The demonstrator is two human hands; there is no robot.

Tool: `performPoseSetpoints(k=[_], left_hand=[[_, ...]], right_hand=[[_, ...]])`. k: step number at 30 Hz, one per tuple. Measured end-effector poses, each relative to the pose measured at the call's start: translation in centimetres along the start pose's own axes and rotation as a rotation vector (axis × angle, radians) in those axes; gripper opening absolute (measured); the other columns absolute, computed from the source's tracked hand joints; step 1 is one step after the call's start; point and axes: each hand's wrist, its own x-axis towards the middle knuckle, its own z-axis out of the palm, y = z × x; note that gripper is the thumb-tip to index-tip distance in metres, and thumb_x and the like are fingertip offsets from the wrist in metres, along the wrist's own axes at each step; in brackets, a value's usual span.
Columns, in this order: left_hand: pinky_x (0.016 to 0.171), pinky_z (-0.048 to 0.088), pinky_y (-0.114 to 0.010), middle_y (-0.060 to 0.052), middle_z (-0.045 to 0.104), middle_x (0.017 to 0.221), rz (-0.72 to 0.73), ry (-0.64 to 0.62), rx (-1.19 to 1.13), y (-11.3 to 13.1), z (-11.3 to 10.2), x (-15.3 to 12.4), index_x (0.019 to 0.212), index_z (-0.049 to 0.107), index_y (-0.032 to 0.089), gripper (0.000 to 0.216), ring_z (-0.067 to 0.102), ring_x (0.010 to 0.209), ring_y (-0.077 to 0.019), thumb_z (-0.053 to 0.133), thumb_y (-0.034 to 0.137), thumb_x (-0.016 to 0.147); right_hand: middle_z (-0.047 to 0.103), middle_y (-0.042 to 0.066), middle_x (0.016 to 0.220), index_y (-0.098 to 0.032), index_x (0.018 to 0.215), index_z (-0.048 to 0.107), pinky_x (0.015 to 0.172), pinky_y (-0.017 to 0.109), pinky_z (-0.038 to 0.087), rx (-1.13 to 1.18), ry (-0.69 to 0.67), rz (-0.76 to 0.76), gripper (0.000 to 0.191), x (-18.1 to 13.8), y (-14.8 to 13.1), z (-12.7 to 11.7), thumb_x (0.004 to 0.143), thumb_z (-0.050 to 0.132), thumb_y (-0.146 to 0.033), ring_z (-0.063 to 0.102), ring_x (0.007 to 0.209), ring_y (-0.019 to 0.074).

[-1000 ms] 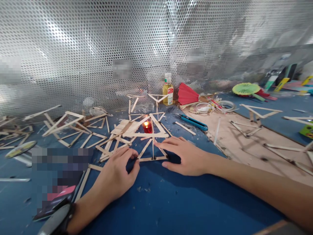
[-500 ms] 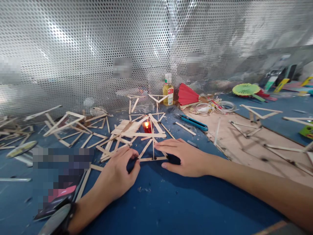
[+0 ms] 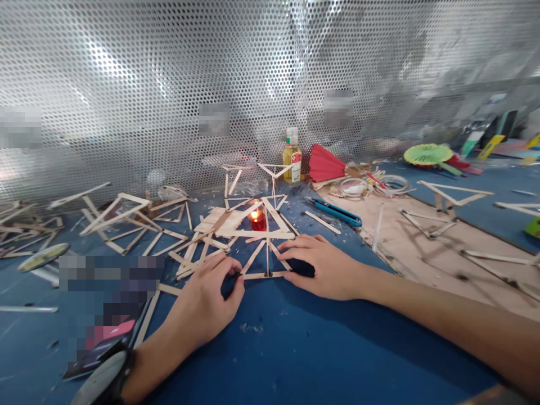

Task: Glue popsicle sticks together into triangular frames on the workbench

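Note:
A triangle frame of flat wooden sticks (image 3: pixel 265 274) lies on the blue table (image 3: pixel 295 349) in front of me, with one stick standing up from its base. My left hand (image 3: pixel 206 304) pinches the frame's left corner between thumb and fingers. My right hand (image 3: pixel 324 265) presses on the right corner, fingers curled over the sticks. Just behind the frame a small red candle (image 3: pixel 257 219) burns among more stick triangles (image 3: pixel 253 225).
Several stick frames (image 3: pixel 122 211) lie scattered at the left, others (image 3: pixel 453 194) at the right on a bare wooden board (image 3: pixel 405 247). A blue cutter (image 3: pixel 335 211), a glue bottle (image 3: pixel 292 160) and a red paper fan (image 3: pixel 324 164) stand by the perforated metal wall. A blurred dark object (image 3: pixel 105 304) lies near my left wrist.
My right hand's fingers have curled in and drawn slightly right along the frame's right side. The left hand stays on the left corner. The view shifted a little.

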Motion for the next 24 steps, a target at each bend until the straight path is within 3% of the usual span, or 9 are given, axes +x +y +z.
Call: performPoseSetpoints(k=[11, 18, 24], left_hand=[[0.087, 0.051, -0.043, -0.006, 0.061, 0.095, -0.026, -0.053, 0.010, 0.3, -0.3, 0.0, 0.093, 0.057, 0.021, 0.008, 0.061, 0.094, -0.0247, 0.052, 0.027, 0.093], [0.085, 0.051, -0.042, -0.005, 0.062, 0.093, -0.045, -0.097, -0.011, 0.8, -0.6, -0.1, 0.092, 0.056, 0.021, 0.010, 0.061, 0.090, -0.0237, 0.051, 0.029, 0.095], [0.080, 0.053, -0.039, -0.004, 0.067, 0.092, -0.155, -0.074, -0.087, 1.2, -0.8, 0.3, 0.097, 0.058, 0.023, 0.015, 0.065, 0.085, -0.0229, 0.047, 0.034, 0.098]], right_hand=[[0.074, 0.001, 0.119, -0.026, 0.104, 0.073, 0.097, 0.042, 0.038, -0.001, 0.035, -0.011, 0.023, 0.1, -0.1, -0.5, 0.095, 0.066, -0.045, 0.063, 0.115, 0.0227], [0.077, -0.003, 0.107, -0.026, 0.089, 0.075, 0.098, 0.040, 0.038, 0.016, 0.055, -0.028, 0.011, 0.1, 0.3, -0.6, 0.092, 0.071, -0.036, 0.068, 0.106, 0.0188], [0.079, -0.004, 0.104, -0.030, 0.094, 0.080, 0.095, 0.035, 0.043, 0.059, 0.065, -0.123, 0.013, 0.2, 0.7, -0.3, 0.095, 0.067, -0.029, 0.072, 0.100, 0.0155]])
